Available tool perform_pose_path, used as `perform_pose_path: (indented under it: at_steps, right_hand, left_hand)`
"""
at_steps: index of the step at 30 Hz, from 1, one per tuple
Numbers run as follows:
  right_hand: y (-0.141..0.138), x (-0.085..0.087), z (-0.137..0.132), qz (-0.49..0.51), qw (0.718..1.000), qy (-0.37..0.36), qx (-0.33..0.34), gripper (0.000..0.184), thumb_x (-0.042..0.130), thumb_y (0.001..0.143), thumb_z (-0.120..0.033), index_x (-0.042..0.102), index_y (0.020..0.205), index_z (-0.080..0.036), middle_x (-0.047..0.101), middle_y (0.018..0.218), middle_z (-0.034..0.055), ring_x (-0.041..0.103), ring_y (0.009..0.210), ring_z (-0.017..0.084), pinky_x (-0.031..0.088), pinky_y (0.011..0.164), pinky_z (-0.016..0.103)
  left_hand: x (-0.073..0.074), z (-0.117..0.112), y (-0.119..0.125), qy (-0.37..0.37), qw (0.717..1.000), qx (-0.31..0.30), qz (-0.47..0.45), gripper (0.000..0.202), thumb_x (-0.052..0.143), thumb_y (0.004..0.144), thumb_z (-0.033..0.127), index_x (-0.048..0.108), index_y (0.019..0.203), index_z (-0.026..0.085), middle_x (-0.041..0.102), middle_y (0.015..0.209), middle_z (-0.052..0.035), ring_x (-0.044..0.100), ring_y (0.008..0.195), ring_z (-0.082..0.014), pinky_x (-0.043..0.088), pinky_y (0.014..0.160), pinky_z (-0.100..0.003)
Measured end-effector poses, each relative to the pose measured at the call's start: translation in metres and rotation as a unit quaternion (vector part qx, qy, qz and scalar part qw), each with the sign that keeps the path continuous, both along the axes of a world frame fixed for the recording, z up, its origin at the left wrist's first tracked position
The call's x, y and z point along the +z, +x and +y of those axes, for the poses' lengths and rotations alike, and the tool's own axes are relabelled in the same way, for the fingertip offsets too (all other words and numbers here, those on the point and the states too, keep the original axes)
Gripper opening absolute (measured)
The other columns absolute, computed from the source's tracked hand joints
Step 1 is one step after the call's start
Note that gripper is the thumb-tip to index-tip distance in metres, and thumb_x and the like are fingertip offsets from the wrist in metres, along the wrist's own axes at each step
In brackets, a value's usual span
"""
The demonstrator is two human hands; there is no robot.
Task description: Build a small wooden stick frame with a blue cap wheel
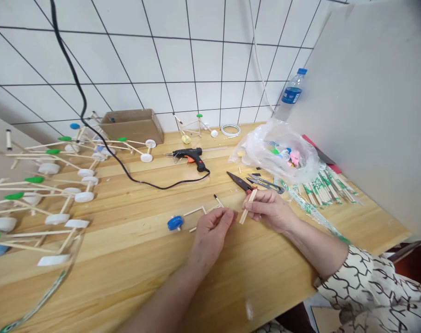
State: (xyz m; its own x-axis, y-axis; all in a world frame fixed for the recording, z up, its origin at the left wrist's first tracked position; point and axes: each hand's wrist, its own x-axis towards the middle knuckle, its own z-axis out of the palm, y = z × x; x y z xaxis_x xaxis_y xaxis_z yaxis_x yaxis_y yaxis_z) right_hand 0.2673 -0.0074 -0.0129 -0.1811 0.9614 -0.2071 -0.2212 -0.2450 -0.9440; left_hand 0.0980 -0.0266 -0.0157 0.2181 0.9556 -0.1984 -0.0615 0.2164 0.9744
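My left hand [212,229] rests on the wooden table [134,259], fingers pinched on the end of a small stick frame [201,211] that carries a blue bottle cap [175,223] at its left end. My right hand [271,209] is closed on a short pair of wooden sticks [248,206], held tilted just right of the left hand. Black snips [264,182] and a dark blade [238,181] lie just beyond my right hand.
A black glue gun [193,156] with its cable lies mid-table. Several stick-and-cap models [51,185] fill the left side. A cardboard box [132,125], a plastic bag of caps [280,152], wrapped chopsticks [323,189] and a water bottle [290,95] stand behind and right.
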Motion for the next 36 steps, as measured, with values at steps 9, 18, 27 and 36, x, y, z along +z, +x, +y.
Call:
perform_pose_path:
  at_steps: [9,18,27,36]
  right_hand:
    - [-0.005,-0.003,-0.007,-0.019,0.995,0.041,0.084,0.011,0.071,0.068,-0.023,0.069,0.066,-0.013,0.064,0.056,-0.0003,0.051,0.045,0.006,0.038,0.043,0.017]
    - [-0.007,-0.001,-0.007,0.014,0.996,-0.030,0.078,0.011,0.073,0.064,-0.021,0.068,0.063,-0.011,0.062,0.049,0.0005,0.050,0.041,0.005,0.032,0.038,0.015]
    - [-0.008,0.008,-0.003,0.109,0.984,-0.140,0.031,0.014,0.077,0.053,-0.017,0.066,0.058,-0.009,0.058,0.043,0.0000,0.048,0.038,0.004,0.029,0.036,0.013]
    - [-0.010,0.010,-0.006,0.126,0.979,-0.156,0.035,0.018,0.079,0.052,-0.019,0.065,0.057,-0.008,0.057,0.042,-0.0001,0.047,0.036,0.004,0.030,0.036,0.013]
  left_hand:
    - [-0.002,-0.002,0.001,-0.058,0.990,-0.122,-0.044,0.026,0.063,0.072,0.038,0.069,0.074,0.013,0.063,0.064,-0.0013,0.053,0.058,-0.0109,0.043,0.058,-0.023]
    - [0.001,0.001,-0.008,-0.136,0.970,-0.180,-0.089,0.029,0.064,0.072,0.041,0.065,0.071,0.011,0.068,0.061,-0.0059,0.060,0.054,-0.0139,0.047,0.056,-0.025]
    - [0.010,0.000,-0.011,0.030,0.974,-0.224,-0.031,0.021,0.061,0.075,0.031,0.069,0.089,0.017,0.069,0.077,-0.0017,0.058,0.070,-0.0128,0.045,0.068,-0.023]
    - [0.007,-0.003,-0.011,0.168,0.964,-0.176,0.103,0.020,0.054,0.079,0.025,0.071,0.085,0.016,0.066,0.070,-0.0017,0.056,0.068,-0.0143,0.042,0.064,-0.023]
